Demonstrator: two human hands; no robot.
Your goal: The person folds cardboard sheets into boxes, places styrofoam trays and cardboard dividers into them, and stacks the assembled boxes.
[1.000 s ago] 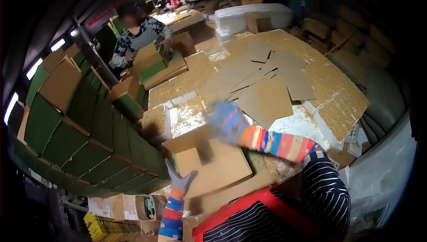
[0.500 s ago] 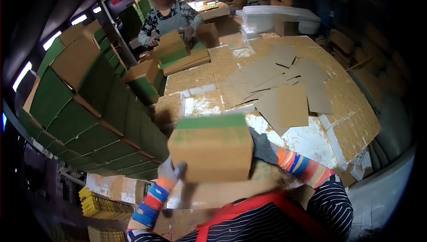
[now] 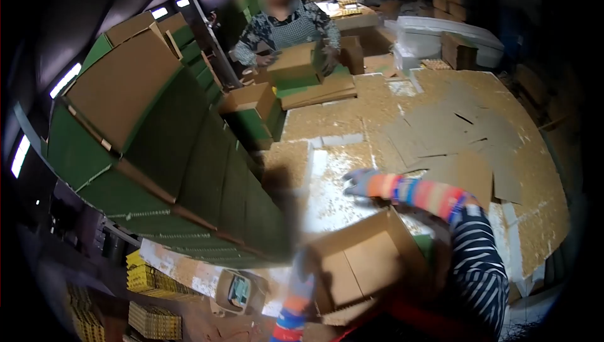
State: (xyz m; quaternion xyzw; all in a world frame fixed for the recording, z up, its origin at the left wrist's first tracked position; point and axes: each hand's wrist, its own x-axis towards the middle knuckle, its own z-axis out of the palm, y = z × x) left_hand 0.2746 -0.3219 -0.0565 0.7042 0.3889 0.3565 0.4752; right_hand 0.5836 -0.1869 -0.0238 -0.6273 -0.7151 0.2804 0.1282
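An open cardboard box (image 3: 365,266) lies before my body, its bare brown inside facing up and a seam running across its bottom. My left hand (image 3: 302,273), gloved and smeared by motion, grips the box's left wall. Further forward, my gloved right hand (image 3: 360,183) is off the box with its fingers apart, above the white, worn patch of the worktable (image 3: 330,200). A bit of green shows beside the box's right wall. Flat cardboard sheets (image 3: 465,131) lie on the table to the right of that hand.
Tall stacked green-and-brown boxes (image 3: 170,134) rise close on my left. Across the table a co-worker (image 3: 286,27) handles a box (image 3: 296,65), with another open box (image 3: 251,106) nearby. A small bin (image 3: 234,290) and yellow stacks (image 3: 157,276) stand lower left.
The box, held between both hands with its side facing me, has turned open side up and come closer. My right hand has let go and moved forward and left. The view has swung left.
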